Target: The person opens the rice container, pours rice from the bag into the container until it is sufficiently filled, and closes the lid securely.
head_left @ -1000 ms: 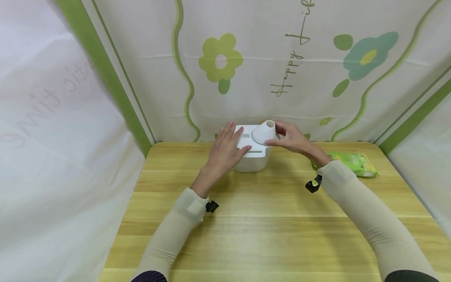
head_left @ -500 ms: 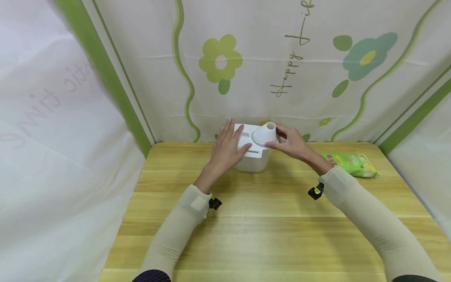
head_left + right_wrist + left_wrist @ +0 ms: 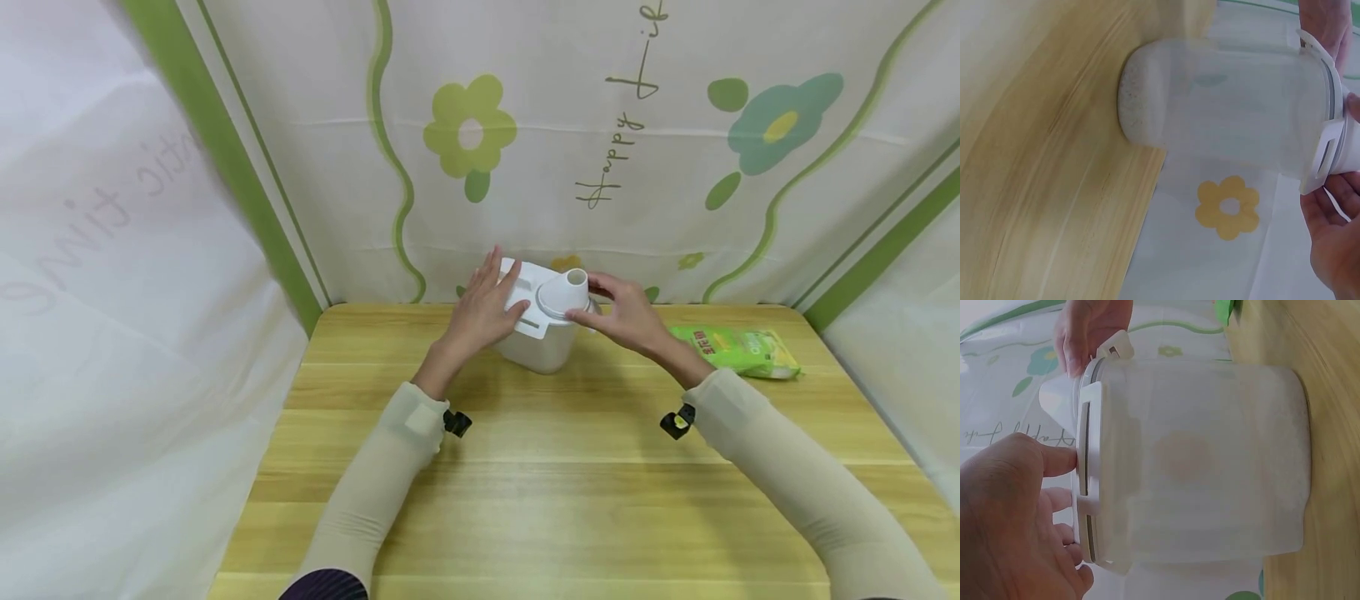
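Note:
A translucent plastic canister [image 3: 542, 352] stands at the back of the table, with white granular contents [image 3: 1140, 100] showing low inside. Its white lid [image 3: 528, 285] carries a cone-shaped cap [image 3: 564, 293], open at the tip, and slotted side clips [image 3: 1089, 450]. My left hand [image 3: 480, 310] rests on the left of the lid, fingers extended toward the back and thumb across the top. My right hand [image 3: 628, 315] grips the base of the cap between thumb and fingers. In the right wrist view, the fingertips of the right hand [image 3: 1338, 247] reach round beside a clip.
A green packet [image 3: 738, 350] with printed lettering lies on the wooden table [image 3: 555, 500], right of the canister and partly behind the right wrist. A white curtain [image 3: 300, 167] with flower patterns hangs right behind the table's back edge.
The canister has turned clockwise as seen from above, its right side coming slightly nearer. My right hand has moved a little toward me with the cap; the left hand stays on the lid.

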Demonstrator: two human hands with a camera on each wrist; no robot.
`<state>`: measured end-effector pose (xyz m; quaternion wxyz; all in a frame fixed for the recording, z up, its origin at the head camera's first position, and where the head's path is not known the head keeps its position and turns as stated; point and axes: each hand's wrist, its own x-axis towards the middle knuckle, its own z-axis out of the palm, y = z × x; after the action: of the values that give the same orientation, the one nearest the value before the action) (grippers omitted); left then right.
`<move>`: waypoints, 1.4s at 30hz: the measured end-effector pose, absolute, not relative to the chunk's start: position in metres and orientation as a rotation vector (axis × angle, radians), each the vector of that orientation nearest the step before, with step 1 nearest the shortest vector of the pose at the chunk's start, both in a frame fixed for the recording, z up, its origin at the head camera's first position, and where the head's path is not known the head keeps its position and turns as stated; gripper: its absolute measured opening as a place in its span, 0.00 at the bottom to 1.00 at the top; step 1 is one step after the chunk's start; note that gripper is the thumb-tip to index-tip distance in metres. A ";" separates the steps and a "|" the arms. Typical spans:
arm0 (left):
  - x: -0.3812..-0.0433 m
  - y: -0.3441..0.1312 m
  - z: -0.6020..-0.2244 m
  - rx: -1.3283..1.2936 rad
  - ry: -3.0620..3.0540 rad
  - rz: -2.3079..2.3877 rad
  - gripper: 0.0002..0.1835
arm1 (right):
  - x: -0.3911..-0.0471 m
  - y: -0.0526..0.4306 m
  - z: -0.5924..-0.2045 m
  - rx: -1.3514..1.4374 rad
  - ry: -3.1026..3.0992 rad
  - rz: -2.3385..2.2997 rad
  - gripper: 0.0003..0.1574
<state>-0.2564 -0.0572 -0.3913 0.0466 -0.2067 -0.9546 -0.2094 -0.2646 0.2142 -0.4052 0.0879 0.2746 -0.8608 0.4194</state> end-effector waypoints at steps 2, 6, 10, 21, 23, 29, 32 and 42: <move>-0.257 -0.057 -0.391 -0.640 -2.910 -0.639 0.39 | -0.262 0.213 -0.406 0.807 -2.541 1.231 0.38; -0.259 -0.057 -0.392 -0.651 -2.894 -0.655 0.38 | -0.257 0.209 -0.407 0.789 -2.482 1.163 0.36; -0.259 -0.056 -0.393 -0.634 -2.890 -0.696 0.37 | -0.252 0.205 -0.410 0.747 -2.425 1.035 0.35; -0.258 -0.060 -0.395 -0.532 -2.873 -0.769 0.38 | -0.239 0.200 -0.407 0.763 -2.341 0.771 0.40; -0.257 -0.061 -0.395 -0.533 -2.858 -0.773 0.36 | -0.240 0.204 -0.403 0.812 -2.346 0.733 0.40; -0.251 -0.062 -0.394 -0.533 -2.850 -0.791 0.36 | -0.255 0.225 -0.388 1.063 -2.517 0.753 0.42; -0.246 -0.061 -0.391 -0.560 -2.865 -0.761 0.42 | -0.266 0.234 -0.381 1.170 -2.647 0.792 0.45; -0.223 -0.043 -0.383 -0.608 -2.991 -0.635 0.61 | -0.290 0.237 -0.371 1.350 -2.833 0.861 0.51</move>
<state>-0.2233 -0.0426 -0.3826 0.0120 -0.1950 -0.9593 -0.2037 -0.2898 0.2367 -0.3714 -0.0562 0.4141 -0.8693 0.2641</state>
